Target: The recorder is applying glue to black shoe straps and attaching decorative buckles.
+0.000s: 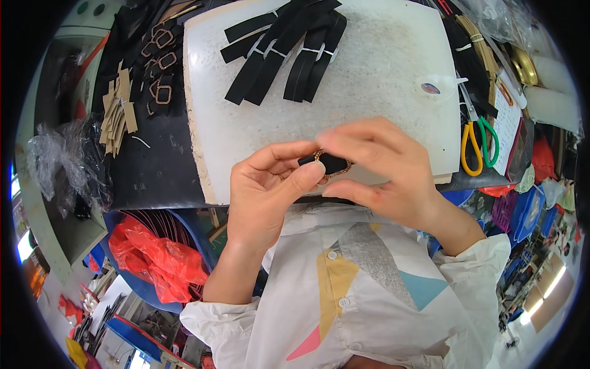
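Close to my body, over the near edge of the white board, a small buckle (332, 163) with a gold-coloured, beaded-looking rim and black band inside is pinched in my left hand (261, 190). Thumb and index finger grip its left side, where a short black end sticks out. My right hand (387, 169) arches over the buckle's right side. Its thumb and fingers are apart, with the fingertips slightly blurred near the top of the rim. Whether they touch it I cannot tell. Several black elastic straps (264, 74), bundled with white ties, lie farther up the board.
The white board (381, 80) rests on a dark table (153, 178). At left lie several rose-gold buckles (163, 93) on black bands and tan strips (117, 114). Yellow-and-green-handled scissors (472, 147) lie at right. Below left, a blue tub (212, 237) holds a red plastic bag (150, 255).
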A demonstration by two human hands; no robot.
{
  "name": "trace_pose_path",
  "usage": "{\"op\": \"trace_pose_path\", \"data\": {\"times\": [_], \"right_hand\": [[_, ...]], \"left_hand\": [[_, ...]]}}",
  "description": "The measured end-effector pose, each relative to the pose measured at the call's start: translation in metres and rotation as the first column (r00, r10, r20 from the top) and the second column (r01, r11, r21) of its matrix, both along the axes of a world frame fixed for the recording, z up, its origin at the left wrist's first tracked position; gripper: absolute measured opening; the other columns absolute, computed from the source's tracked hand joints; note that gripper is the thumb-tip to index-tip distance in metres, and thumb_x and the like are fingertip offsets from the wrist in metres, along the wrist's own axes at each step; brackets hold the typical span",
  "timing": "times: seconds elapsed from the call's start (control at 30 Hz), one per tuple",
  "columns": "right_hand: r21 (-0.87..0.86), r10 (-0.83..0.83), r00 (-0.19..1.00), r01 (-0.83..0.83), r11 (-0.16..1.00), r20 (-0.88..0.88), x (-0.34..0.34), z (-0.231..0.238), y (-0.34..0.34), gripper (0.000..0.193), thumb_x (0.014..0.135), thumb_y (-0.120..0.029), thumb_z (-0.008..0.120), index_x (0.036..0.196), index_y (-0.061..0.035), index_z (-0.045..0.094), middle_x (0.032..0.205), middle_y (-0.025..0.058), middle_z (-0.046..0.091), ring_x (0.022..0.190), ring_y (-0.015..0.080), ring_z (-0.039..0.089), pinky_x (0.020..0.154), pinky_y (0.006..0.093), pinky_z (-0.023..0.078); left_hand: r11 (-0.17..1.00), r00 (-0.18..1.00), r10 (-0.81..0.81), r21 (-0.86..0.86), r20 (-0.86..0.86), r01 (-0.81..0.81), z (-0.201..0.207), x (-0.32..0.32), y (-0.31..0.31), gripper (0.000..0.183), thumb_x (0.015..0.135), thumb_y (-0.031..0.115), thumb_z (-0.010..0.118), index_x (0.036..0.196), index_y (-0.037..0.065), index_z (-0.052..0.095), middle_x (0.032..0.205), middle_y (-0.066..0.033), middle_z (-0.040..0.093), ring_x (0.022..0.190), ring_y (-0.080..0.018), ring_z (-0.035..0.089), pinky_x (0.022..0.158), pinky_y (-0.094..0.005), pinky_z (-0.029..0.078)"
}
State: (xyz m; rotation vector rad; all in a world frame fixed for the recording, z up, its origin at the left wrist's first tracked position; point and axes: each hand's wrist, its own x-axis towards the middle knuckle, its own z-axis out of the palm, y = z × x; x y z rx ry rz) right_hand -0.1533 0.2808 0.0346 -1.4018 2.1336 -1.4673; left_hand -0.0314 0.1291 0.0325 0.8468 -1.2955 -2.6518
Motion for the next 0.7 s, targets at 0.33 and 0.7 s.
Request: {"op": "trace_pose_path", "data": {"times": [0.33,0.7], "right_hand": [[-0.066,0.081,0.994,-0.086,0.994,-0.077,0.001,-0.007,0.0,0.046,0.057,-0.007,0.087,0.1,-0.001,0.07,0.088,0.0101,0.067,0.078,0.0278,0.065,0.068,0.0354,0.053],[0.086,-0.121,0.978,0.137,0.987,-0.171,-0.013,0.004,0.013,0.045,0.07,-0.003,0.083,0.111,0.0009,0.066,0.109,0.0147,0.066,0.098,0.0251,0.064,0.082,0.0335,0.052]], "left_hand": [[0.999,0.997,-0.043,-0.024,0.068,0.045,-0.002,0.014,-0.002,0.018,0.088,-0.003,0.068,0.105,-0.009,0.067,0.095,-0.0159,0.071,0.082,-0.0165,0.069,0.076,-0.0279,0.058],[0.696,0.837,0.516,-0.48,-0.182,-0.533,-0.008,-0.017,-0.129,0.025,0.092,0.01,0.069,0.111,-0.005,0.066,0.099,-0.0077,0.067,0.082,-0.0125,0.064,0.08,-0.0237,0.053]]}}
